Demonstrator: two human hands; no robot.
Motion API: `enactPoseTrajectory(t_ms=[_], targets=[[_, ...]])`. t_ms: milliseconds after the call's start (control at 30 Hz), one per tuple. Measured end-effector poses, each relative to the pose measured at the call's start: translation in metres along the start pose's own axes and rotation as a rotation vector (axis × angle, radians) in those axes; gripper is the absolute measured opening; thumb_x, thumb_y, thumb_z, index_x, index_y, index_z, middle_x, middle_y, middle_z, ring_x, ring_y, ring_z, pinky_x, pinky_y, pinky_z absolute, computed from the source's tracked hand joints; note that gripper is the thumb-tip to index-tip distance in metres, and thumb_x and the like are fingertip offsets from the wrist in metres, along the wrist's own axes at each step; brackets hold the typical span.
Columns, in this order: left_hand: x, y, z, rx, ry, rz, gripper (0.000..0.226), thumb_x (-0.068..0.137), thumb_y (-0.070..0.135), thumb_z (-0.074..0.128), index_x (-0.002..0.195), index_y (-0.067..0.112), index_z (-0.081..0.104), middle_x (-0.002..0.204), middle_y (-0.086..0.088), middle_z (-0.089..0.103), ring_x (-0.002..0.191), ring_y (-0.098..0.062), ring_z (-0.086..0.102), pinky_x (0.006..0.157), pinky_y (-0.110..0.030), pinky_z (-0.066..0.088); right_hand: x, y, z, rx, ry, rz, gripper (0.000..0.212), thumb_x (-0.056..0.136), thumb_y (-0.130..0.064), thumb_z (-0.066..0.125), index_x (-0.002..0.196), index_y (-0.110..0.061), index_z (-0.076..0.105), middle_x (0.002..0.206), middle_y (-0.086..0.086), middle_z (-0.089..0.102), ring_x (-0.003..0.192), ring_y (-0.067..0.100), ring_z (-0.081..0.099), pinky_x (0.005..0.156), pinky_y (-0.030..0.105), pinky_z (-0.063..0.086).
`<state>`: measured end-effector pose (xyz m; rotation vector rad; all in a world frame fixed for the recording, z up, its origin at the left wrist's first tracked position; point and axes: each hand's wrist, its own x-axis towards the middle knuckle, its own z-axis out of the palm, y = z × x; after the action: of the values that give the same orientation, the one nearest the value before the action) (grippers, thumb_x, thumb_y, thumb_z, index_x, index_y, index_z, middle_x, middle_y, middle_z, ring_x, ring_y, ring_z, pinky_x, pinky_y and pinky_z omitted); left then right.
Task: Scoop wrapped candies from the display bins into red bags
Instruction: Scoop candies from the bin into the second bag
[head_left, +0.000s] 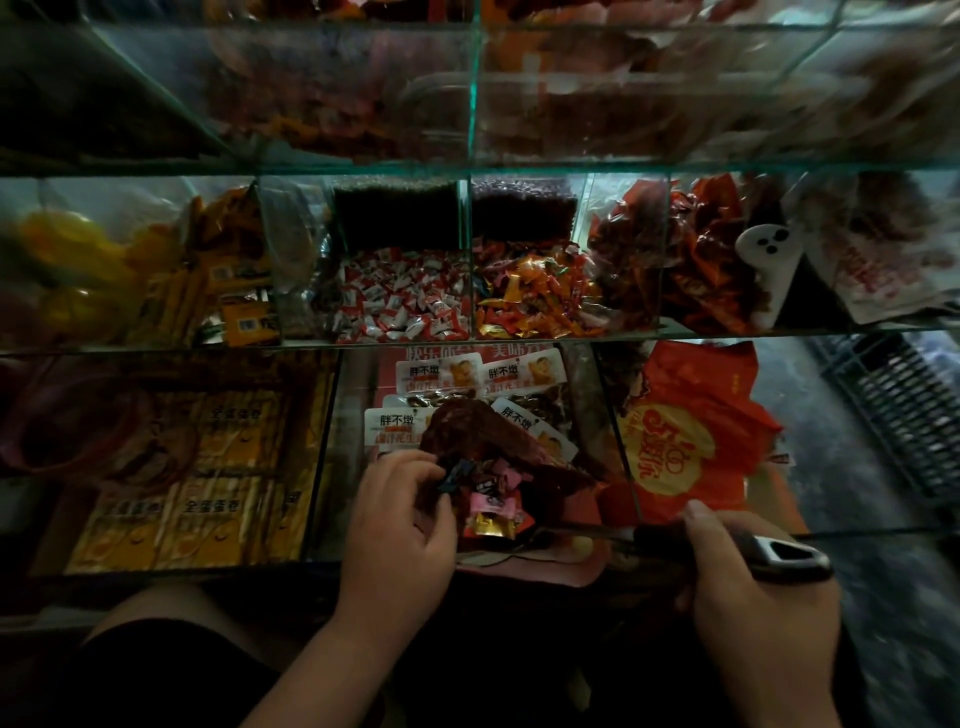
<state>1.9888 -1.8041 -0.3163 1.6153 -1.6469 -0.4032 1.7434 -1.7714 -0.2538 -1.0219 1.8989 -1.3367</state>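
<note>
At the near edge of the lowest glass bin, my left hand (400, 519) pinches the rim of a dark red bag (483, 436), fingers curled over it. The bag is open toward me, with wrapped candies (493, 504) in pink, black and gold at its mouth. Right hand (753, 597) is clamped round the dark handle of the scoop (810, 564), thumb on top. The shaft runs left toward the bag; I can't make out the scoop's bowl.

Under and behind the bag: white-labelled snack packets (452, 374). Bin to the left: yellow stick packs (218, 499). Bin to the right: flat red bags with gold print (691, 441).

Middle shelf: red-and-white candies (405, 296), next bin right mixed bright-wrapped candies (530, 296), then crumpled red wrappers (696, 260) with a white plastic piece (769, 254) beside them.

Top shelf is too blurred to read.
</note>
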Motion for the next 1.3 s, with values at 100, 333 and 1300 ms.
enactPoseTrajectory(t_ms=[100, 333, 1300], targets=[[-0.001, 0.003, 0.008, -0.013, -0.070, -0.005, 0.028, 0.087, 0.012, 0.073, 0.110, 0.026, 0.063, 0.115, 0.022, 0.052, 0.114, 0.005, 0.049, 0.104, -0.027, 0.048, 0.005, -0.001, -0.005, 0.024, 0.010, 0.042, 0.021, 0.091, -0.033, 0.072, 0.071, -0.030, 0.074, 0.044, 0.007, 0.062, 0.035, 0.014, 0.059, 0.039, 0.018, 0.045], [0.004, 0.001, 0.014, 0.266, -0.337, -0.022, 0.058, 0.101, 0.056, 0.042, 0.150, 0.025, 0.045, 0.151, 0.010, 0.049, 0.142, -0.001, 0.033, 0.124, -0.037, -0.013, 0.005, 0.004, -0.014, 0.122, 0.029, 0.032, 0.033, 0.068, -0.055, 0.065, 0.072, -0.024, 0.075, 0.038, 0.015, 0.055, 0.031, 0.020, 0.054, 0.035, 0.013, 0.037], [0.083, 0.060, 0.017, 0.185, -0.185, 0.167, 0.061, 0.106, 0.059, 0.016, 0.159, 0.031, 0.030, 0.163, 0.010, 0.031, 0.153, -0.007, 0.017, 0.125, -0.030, 0.006, 0.007, -0.066, -0.013, 0.476, -0.072, -0.055, 0.018, 0.081, -0.037, 0.060, 0.070, -0.032, 0.074, 0.051, 0.012, 0.063, 0.034, 0.019, 0.056, 0.034, 0.022, 0.042]])
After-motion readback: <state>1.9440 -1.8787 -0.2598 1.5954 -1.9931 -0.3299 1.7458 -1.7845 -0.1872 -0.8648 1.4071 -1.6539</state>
